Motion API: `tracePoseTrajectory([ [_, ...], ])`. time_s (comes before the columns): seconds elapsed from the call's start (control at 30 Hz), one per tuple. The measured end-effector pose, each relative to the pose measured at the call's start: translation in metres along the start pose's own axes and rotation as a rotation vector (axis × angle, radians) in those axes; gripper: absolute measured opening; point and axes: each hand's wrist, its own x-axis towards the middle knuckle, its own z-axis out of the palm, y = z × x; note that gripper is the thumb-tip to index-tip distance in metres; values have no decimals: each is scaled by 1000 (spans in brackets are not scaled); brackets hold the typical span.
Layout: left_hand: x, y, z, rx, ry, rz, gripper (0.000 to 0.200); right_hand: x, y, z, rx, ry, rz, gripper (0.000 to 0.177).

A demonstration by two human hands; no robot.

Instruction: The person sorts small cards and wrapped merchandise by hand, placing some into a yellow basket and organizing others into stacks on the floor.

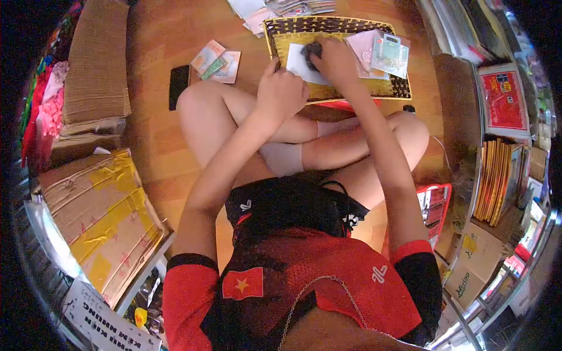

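My right hand (338,63) is closed round a dark grey crumpled cloth-like wad (312,55). It presses the wad over a white card or sheet (296,61) in a yellow and brown woven basket (272,42). At the basket's near left corner is my left hand (282,93), its fingers curled in and one digit pointing up along the rim. Whether it grips the rim or something small is hidden. Pink cards (364,50) and a clear pack with a printed green design (390,57) lie in the basket's right side.
Several small printed packs (215,63) lie on the wooden floor beside a black phone (179,88). Behind the basket are more paper packs (298,7). Cardboard boxes (96,58) line the left; shelves with orange envelopes (496,181) and a red pack (503,99) stand right.
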Motion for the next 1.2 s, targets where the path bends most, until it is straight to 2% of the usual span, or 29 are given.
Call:
tracePoseTrajectory([
  [0.03, -1, 0, 1, 9, -6, 2, 28, 5, -3, 12, 66, 11, -14, 30],
  [0.13, -5, 2, 4, 7, 16, 22, 25, 0, -19, 5, 156, -132, -165, 31],
  [0.27, -6, -2, 10, -67, 50, 27, 29, -14, -2, -10, 122, -316, -167, 36],
  [0.3, -6, -3, 9, -82, 30, 27, 29, -11, 3, -17, -7, -398, -124, 36],
  [0.4, -6, -3, 5, -92, -25, 27, 29, 2, 5, -22, -113, -257, 26, 36],
  [0.43, -5, -2, 4, -69, -34, 29, 29, 10, 3, -18, -116, -268, 72, 36],
  [0.53, -4, 0, 7, -38, -37, 30, 28, 15, -3, 11, -33, -26, -116, 35],
  [0.67, -4, 0, 2, -39, -114, 9, 28, -14, -9, 2, 29, -279, -261, 38],
  [0.7, -4, 0, 5, -42, -95, 10, 28, -17, -9, -11, 33, -418, -216, 40],
  [0.8, -3, -2, 11, -53, -54, 19, 29, -17, 29, -12, 0, -324, -315, 43],
  [0.83, -3, -2, 9, -57, -55, 23, 29, -11, 32, -12, -37, -373, -192, 46],
  [0.93, -3, 0, 10, -60, -64, 18, 28, 11, 20, 1, -87, -139, -81, 43],
  [0.97, -2, 0, 10, -58, -67, 12, 28, 15, 10, 6, -56, -122, -79, 38],
  [1.07, -1, 2, 1, -67, -169, -24, 29, 2, -23, 5, 46, -213, -102, 39],
  [1.2, -4, 1, 7, -60, -42, -9, 30, -22, 2, -11, 37, -365, -199, 38],
])
